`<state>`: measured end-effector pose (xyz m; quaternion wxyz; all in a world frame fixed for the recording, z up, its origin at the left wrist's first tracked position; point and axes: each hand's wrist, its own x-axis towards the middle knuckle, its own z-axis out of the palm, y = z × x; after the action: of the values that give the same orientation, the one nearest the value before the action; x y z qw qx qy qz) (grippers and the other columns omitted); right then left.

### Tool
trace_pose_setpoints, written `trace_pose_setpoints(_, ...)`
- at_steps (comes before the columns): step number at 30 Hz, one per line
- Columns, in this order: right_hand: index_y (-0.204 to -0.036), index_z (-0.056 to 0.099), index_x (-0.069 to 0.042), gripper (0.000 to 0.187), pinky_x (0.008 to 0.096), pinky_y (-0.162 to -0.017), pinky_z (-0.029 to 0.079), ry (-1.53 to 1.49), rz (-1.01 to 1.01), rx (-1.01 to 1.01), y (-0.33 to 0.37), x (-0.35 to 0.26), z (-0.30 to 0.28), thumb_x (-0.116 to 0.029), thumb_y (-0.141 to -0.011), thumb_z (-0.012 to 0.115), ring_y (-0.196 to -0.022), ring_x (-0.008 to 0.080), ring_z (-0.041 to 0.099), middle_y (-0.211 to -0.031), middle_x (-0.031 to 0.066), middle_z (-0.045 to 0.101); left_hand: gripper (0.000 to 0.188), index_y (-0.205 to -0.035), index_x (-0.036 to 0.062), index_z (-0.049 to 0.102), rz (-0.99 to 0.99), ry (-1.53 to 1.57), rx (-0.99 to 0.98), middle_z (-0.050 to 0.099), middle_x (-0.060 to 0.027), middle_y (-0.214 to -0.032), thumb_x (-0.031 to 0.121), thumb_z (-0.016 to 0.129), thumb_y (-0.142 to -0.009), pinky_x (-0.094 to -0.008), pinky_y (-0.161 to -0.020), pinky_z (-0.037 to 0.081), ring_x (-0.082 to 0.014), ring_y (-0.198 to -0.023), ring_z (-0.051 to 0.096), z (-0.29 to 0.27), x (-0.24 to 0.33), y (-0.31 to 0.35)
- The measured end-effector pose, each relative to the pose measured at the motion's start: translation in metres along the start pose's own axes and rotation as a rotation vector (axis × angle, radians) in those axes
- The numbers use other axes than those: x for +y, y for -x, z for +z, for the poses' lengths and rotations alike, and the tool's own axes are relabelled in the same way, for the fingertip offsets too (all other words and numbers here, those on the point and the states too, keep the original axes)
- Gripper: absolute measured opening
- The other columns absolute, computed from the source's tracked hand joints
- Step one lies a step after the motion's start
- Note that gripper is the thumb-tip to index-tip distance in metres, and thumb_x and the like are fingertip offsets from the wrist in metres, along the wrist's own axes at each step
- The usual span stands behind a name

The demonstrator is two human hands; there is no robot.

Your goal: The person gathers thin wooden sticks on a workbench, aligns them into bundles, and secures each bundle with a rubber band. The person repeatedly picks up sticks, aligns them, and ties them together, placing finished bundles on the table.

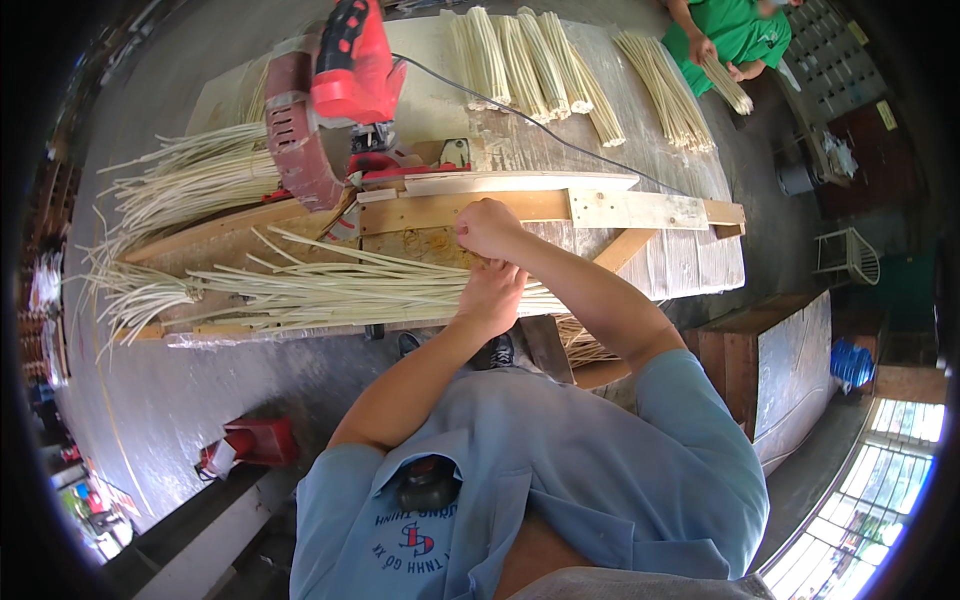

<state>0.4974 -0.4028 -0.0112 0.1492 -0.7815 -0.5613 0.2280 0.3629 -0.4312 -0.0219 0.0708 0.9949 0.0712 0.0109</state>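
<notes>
A loose bundle of pale rattan sticks (330, 287) lies across the workbench (690, 265) in front of me, its ends fanning out to the left. My left hand (492, 297) grips the bundle near its right end. Just above it, my right hand (487, 228) is closed on the same sticks, against a wooden fence rail (520, 205). A red mitre saw (345, 75) with its round blade guard (298, 140) stands behind the rail, left of my hands.
More loose sticks (190, 180) lie left of the saw. Several tied bundles (540, 65) lie in a row at the bench's far side. A person in green (735, 35) holds sticks at the far right. A wooden crate (775, 370) stands at the right.
</notes>
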Motion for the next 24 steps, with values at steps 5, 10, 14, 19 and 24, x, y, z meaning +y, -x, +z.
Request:
trace_pose_setpoints(5,-0.078,0.076,-0.009,0.014,0.0479,-0.073,0.056,0.058,0.051,-0.039,-0.008,-0.007,0.015,-0.02,-0.076,0.067,-0.078,0.0371,0.069,-0.081,0.0162,0.072,0.066,-0.127,0.0047,0.058,-0.008,0.039,-0.021,0.053,-0.0121,-0.133,0.033,0.081,-0.072,-0.0512,-0.101,0.041,-0.0299,-0.133,0.045,0.009,-0.003,-0.001)
trace_pose_setpoints(10,-0.08,0.07,-0.004,0.014,0.0412,-0.069,0.055,-0.173,-0.004,-0.061,-0.009,0.01,0.006,-0.018,-0.081,0.067,-0.075,0.0285,0.07,-0.078,0.0145,0.07,0.066,-0.127,0.005,0.057,-0.016,0.054,0.029,0.055,-0.0113,-0.132,0.027,0.082,-0.07,-0.048,-0.094,0.047,-0.0283,-0.13,0.047,0.001,0.001,-0.002)
trace_pose_setpoints(14,-0.086,0.063,-0.002,0.011,0.0327,-0.068,0.053,-0.575,0.15,-0.242,-0.001,0.016,-0.028,-0.013,-0.088,0.067,-0.074,0.016,0.067,-0.078,0.0065,0.065,0.066,-0.125,0.0051,0.055,-0.02,0.075,-0.118,0.054,-0.0098,-0.133,0.028,0.084,-0.07,-0.0445,-0.088,0.049,-0.0265,-0.126,0.05,-0.001,-0.002,-0.005)
trace_pose_setpoints(19,-0.09,0.063,-0.001,0.011,0.0284,-0.072,0.053,-0.956,0.139,-0.237,0.023,0.026,-0.056,-0.01,-0.088,0.069,-0.078,0.0126,0.064,-0.084,0.0047,0.066,0.066,-0.124,0.0052,0.054,-0.001,0.059,-0.002,0.055,-0.0082,-0.127,0.03,0.085,-0.071,-0.0438,-0.088,0.047,-0.0247,-0.119,0.052,0.003,-0.004,-0.002)
trace_pose_setpoints(24,-0.093,0.065,0.0,0.017,0.0284,-0.074,0.053,-0.955,0.177,-0.173,0.06,0.05,-0.069,-0.012,-0.084,0.073,-0.084,0.0127,0.064,-0.087,0.0053,0.067,0.065,-0.122,0.0062,0.054,-0.022,0.078,-0.023,0.055,-0.0066,-0.123,0.033,0.085,-0.071,-0.0449,-0.089,0.047,-0.0244,-0.116,0.053,0.004,0.002,0.005)
